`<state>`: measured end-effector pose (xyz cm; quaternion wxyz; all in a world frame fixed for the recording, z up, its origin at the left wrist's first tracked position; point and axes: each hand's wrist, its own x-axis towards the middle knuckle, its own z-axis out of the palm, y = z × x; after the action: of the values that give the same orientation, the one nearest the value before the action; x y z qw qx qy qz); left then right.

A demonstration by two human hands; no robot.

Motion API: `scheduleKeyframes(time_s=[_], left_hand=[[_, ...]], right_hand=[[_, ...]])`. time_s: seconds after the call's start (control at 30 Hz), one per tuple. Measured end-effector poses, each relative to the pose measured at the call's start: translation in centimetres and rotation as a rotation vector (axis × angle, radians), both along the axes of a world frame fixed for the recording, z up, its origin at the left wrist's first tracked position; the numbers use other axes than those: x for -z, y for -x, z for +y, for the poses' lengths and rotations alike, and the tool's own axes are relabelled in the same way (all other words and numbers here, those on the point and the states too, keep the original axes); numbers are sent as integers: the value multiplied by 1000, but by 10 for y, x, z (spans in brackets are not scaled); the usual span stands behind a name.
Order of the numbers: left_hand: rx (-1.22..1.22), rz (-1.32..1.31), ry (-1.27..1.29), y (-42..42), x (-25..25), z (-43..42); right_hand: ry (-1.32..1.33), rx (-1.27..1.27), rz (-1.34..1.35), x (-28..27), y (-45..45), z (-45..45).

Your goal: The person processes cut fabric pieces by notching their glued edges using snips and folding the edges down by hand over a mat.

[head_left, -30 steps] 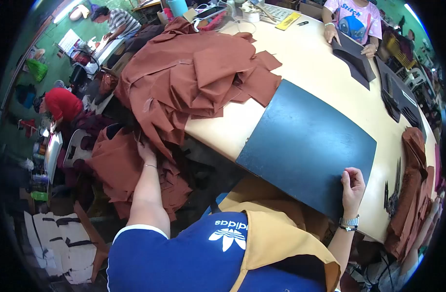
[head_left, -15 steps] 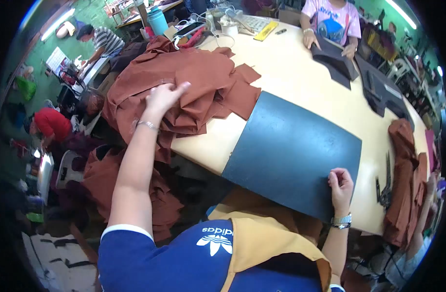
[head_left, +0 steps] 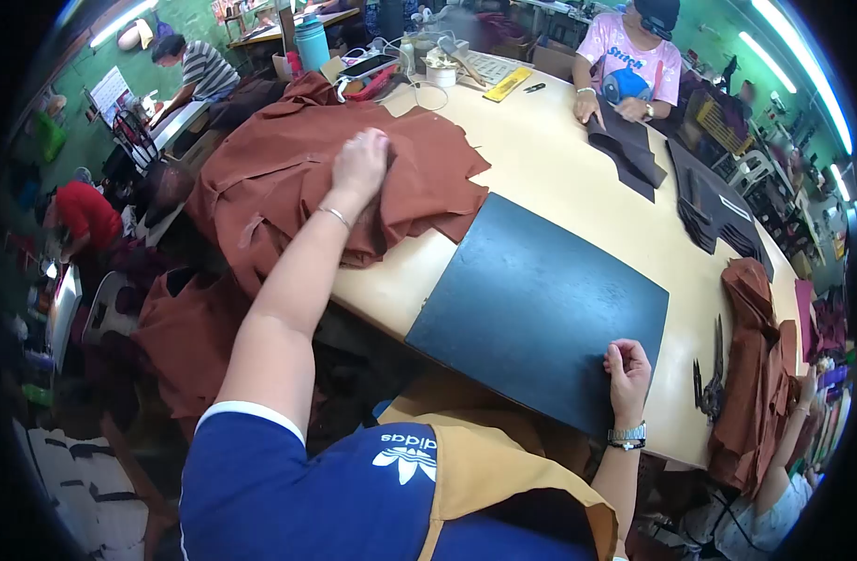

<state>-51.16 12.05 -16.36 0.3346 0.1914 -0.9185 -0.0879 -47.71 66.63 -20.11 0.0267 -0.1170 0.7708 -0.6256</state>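
A large heap of rust-brown cloth pieces (head_left: 270, 168) lies on the left part of the pale table (head_left: 531, 140). My left hand (head_left: 361, 166) is on top of this heap, its fingers closed on a fold of the brown cloth. Right of the heap, a dark flat board (head_left: 541, 309) rests on the table at the near edge. Over the board's right corner is my right hand (head_left: 628, 374), fingers curled together; anything between them is too small to make out.
Across the table a person (head_left: 629, 65) handles dark cloth (head_left: 625, 154). Scissors (head_left: 712, 383) and more brown cloth (head_left: 751, 383) lie at the right. A yellow tool (head_left: 508, 84), phone (head_left: 370, 66) and blue bottle (head_left: 311, 44) are at the back. Brown cloth (head_left: 190, 337) hangs lower left.
My left hand has come up from the lower cloth at the left, across the heap, and has closed on cloth there. My right hand has stayed over the board's corner.
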Motion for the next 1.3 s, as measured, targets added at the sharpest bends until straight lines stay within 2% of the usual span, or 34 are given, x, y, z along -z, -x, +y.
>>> scheduleKeyframes(time_s=[0.13, 0.17, 0.2, 0.27, 0.33, 0.53, 0.63, 0.73, 0.83, 0.93, 1.03, 1.13, 1.23, 1.3], left_hand=[[-257, -241, -61, -1, 2, -77], [-278, -387, -50, -10, -5, -76], [-249, -425, -112, -4, 22, -108], [-220, -474, -213, 4, 35, -124], [-230, -500, -294, -10, 2, -93], [-361, -276, -228, -2, 11, -99], [-159, -305, -109, -14, 10, -85], [-201, -481, -121, -10, 2, -90], [-238, -411, -154, -8, 9, -101], [-272, -205, -263, -8, 14, -107], [-262, -169, -194, -18, 7, -85], [-269, -422, -153, -19, 9, -84], [-304, -480, -151, -13, 3, -94], [-314, -358, -227, -13, 0, -96]], right_hand=[[9, 1, -6, -3, 0, -3], [9, 2, -5, -3, -1, -3], [8, 4, -3, -3, -1, -3], [22, -4, -8, -1, -1, -2], [21, -1, -23, -2, -1, -1], [5, 1, -24, -2, -1, -2], [18, -3, -20, -2, -1, -3], [33, 3, -18, -2, -1, -3], [22, 9, -31, -4, -1, -3], [33, 3, -18, -1, -1, -2], [52, 8, -16, 0, 0, -3], [29, 10, -17, -2, -1, -3], [25, 1, -15, -3, -1, -2], [41, 6, -22, -2, -1, -2]])
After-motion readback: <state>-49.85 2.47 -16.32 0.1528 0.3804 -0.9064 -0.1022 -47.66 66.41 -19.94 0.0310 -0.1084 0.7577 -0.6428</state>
